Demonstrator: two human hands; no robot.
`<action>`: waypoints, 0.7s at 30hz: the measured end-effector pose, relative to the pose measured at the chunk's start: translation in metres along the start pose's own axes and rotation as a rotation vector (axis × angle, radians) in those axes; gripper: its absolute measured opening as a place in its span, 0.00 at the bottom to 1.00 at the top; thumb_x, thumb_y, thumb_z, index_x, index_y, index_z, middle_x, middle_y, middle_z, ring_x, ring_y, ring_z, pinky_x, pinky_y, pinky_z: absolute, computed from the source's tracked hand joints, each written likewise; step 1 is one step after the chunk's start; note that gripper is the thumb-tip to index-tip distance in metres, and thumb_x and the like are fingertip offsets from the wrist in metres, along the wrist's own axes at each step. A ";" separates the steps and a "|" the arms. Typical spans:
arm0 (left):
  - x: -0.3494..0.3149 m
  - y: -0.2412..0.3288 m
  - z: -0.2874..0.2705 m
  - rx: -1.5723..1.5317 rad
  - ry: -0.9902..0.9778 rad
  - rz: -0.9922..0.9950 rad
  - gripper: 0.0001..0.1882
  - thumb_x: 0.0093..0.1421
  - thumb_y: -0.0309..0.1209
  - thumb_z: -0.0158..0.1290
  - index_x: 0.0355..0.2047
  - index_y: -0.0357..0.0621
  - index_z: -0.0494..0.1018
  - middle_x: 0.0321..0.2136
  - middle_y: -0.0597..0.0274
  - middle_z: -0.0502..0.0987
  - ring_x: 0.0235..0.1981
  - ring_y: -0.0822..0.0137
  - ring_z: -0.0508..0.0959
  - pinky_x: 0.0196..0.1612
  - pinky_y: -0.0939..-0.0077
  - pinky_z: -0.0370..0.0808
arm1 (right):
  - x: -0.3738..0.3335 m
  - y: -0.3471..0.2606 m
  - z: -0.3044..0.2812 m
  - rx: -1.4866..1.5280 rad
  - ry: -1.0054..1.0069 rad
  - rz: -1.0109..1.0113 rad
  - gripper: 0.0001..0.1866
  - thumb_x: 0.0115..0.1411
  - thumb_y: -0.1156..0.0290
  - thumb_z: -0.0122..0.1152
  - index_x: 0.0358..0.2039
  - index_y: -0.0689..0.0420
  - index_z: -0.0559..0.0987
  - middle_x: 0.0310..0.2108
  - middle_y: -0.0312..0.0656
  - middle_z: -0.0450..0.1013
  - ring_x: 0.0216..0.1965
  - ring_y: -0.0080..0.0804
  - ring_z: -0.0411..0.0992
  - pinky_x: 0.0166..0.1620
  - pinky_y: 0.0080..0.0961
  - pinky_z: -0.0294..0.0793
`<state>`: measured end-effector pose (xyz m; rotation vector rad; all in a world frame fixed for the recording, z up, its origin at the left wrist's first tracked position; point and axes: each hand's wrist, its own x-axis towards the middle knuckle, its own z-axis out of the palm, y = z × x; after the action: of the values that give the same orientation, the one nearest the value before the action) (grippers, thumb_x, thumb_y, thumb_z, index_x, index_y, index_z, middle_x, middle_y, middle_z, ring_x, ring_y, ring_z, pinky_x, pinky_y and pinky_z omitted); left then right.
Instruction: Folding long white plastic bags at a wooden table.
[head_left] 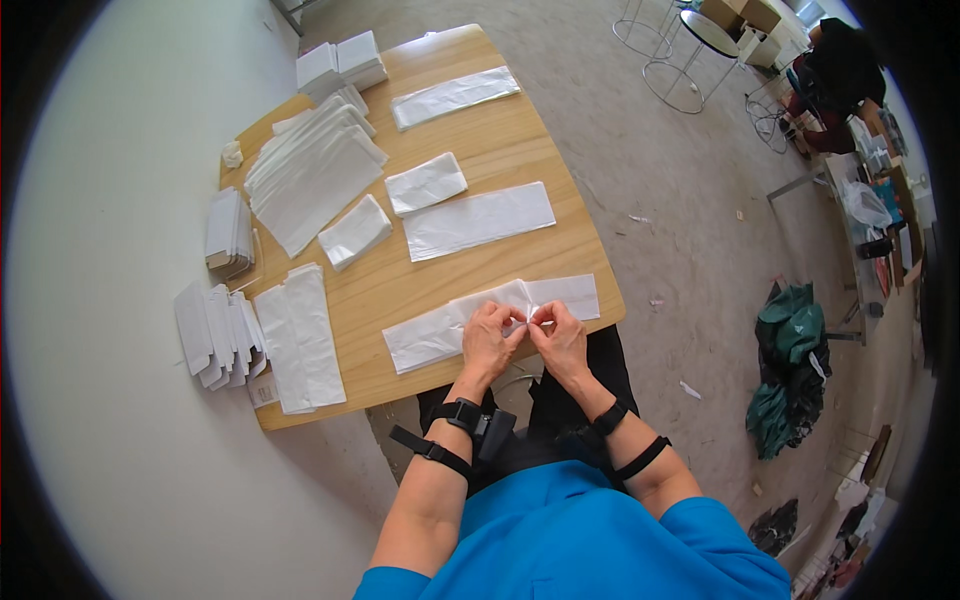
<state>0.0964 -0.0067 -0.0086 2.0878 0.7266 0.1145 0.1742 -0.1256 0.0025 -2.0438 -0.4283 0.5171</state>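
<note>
At the near edge of the table lies a long folded white sheet (425,342), thin and slightly glossy like plastic film. My left hand (488,338) pinches it near its middle, thumb and forefinger pressed together. Right beside it, my right hand (560,342) pinches the same sheet, the fingertips of both hands almost meeting. Between them the film is drawn up into a small crease. Just beyond lie another long folded strip (480,222) and a shorter folded packet (427,184), its lower edge close to the strip.
On the wooden table (355,300) are a fanned pile of white sheets (315,170), another packet (356,232), a far strip (455,97) and a wide folded sheet (300,340). White boxes (230,230) line its left side by the wall. Dark green bags (790,340) lie on the floor; a person (845,75) is far right.
</note>
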 end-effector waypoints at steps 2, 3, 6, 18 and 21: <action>-0.001 0.001 0.000 -0.011 -0.002 -0.006 0.07 0.48 0.34 0.62 0.28 0.51 0.78 0.27 0.64 0.72 0.35 0.61 0.74 0.40 0.65 0.71 | 0.000 -0.002 -0.001 0.002 -0.010 -0.015 0.07 0.51 0.75 0.62 0.30 0.58 0.73 0.24 0.42 0.76 0.26 0.36 0.78 0.30 0.31 0.74; -0.001 0.001 0.000 0.004 0.007 0.006 0.06 0.49 0.34 0.61 0.28 0.51 0.78 0.27 0.63 0.72 0.35 0.60 0.74 0.40 0.65 0.71 | 0.000 -0.001 -0.001 0.002 -0.010 -0.014 0.07 0.51 0.75 0.62 0.30 0.58 0.73 0.24 0.42 0.76 0.26 0.36 0.78 0.30 0.31 0.74; -0.001 0.001 0.000 0.020 0.016 0.020 0.06 0.51 0.35 0.60 0.27 0.50 0.78 0.27 0.63 0.72 0.35 0.60 0.74 0.40 0.64 0.70 | 0.001 -0.001 0.000 -0.015 -0.011 -0.040 0.07 0.51 0.75 0.62 0.30 0.58 0.73 0.24 0.42 0.76 0.25 0.35 0.77 0.30 0.31 0.73; 0.003 -0.006 -0.002 -0.126 0.030 -0.017 0.07 0.53 0.31 0.54 0.29 0.42 0.72 0.28 0.59 0.72 0.29 0.63 0.74 0.35 0.69 0.72 | 0.004 0.011 0.006 -0.035 0.061 -0.020 0.07 0.50 0.77 0.60 0.30 0.58 0.73 0.24 0.43 0.75 0.26 0.39 0.77 0.32 0.32 0.74; 0.003 -0.008 -0.006 -0.166 -0.007 -0.041 0.07 0.55 0.31 0.53 0.30 0.40 0.71 0.27 0.60 0.71 0.28 0.66 0.72 0.34 0.73 0.71 | 0.005 0.010 0.005 -0.030 0.049 0.048 0.08 0.49 0.75 0.60 0.31 0.59 0.73 0.26 0.44 0.74 0.31 0.41 0.76 0.35 0.34 0.74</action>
<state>0.0935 0.0029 -0.0120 1.9131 0.7304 0.1397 0.1769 -0.1245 -0.0099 -2.0959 -0.3607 0.4912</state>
